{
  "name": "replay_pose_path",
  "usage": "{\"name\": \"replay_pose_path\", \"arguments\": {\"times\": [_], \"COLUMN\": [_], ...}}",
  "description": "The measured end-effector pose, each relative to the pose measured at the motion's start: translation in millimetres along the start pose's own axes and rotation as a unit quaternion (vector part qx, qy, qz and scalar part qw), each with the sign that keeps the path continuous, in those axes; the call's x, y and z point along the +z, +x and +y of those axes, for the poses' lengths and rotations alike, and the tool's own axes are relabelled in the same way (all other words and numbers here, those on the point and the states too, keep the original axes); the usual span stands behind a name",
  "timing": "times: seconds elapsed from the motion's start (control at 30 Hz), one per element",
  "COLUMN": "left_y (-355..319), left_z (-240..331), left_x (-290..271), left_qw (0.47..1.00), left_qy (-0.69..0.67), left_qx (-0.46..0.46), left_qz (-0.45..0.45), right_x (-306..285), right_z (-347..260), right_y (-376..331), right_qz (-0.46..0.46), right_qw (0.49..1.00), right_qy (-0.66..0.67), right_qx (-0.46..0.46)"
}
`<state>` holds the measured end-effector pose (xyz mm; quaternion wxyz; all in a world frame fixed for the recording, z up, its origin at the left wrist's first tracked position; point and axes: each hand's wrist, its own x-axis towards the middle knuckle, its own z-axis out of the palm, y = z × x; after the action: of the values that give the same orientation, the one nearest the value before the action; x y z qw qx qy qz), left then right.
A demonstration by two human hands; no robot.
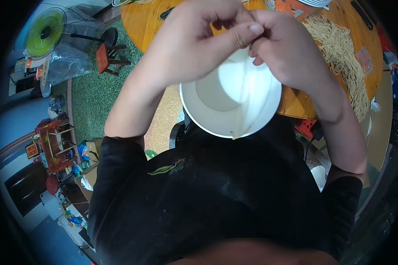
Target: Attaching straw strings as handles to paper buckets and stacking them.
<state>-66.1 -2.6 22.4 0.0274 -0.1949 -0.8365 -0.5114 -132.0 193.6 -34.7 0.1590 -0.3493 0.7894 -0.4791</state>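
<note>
white paper bowl [227,104] at chest, tilted open | left hand [199,37] pinching far rim | right hand [287,48] pinching rim beside it | noodles [345,57] on counter [139,17]

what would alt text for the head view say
Seen from above, the left hand and right hand meet, fingertips pinched together, over the far rim of an empty white paper bowl. Behind lies a round wooden table with a heap of yellow noodles.
</note>
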Motion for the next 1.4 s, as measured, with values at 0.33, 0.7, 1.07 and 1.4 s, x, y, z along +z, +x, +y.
{"name": "replay_pose_path", "arguments": {"times": [0.33, 0.7, 1.07, 1.4], "left_y": [3.5, -11.9, -18.9, -27.4], "left_z": [-62.0, -54.7, -57.5, -53.3], "left_x": [-12.8, 19.0, 20.7, 28.8], "left_qw": [0.931, 0.988, 0.981, 0.969], "left_qy": [-0.278, -0.147, -0.191, -0.245], "left_qx": [-0.201, -0.044, -0.044, -0.035], "left_qz": [-0.128, 0.021, -0.010, -0.022], "right_x": [-13.2, -4.1, -0.9, 6.6], "right_z": [30.7, 31.2, 34.8, 22.9], "right_y": [-6.9, -22.7, -34.4, -38.4], "right_qz": [-0.061, -0.003, 0.129, 0.247], "right_qw": [0.967, 0.937, 0.972, 0.913], "right_qy": [0.247, 0.350, 0.093, -0.149], "right_qx": [-0.006, -0.018, -0.175, -0.290]}}
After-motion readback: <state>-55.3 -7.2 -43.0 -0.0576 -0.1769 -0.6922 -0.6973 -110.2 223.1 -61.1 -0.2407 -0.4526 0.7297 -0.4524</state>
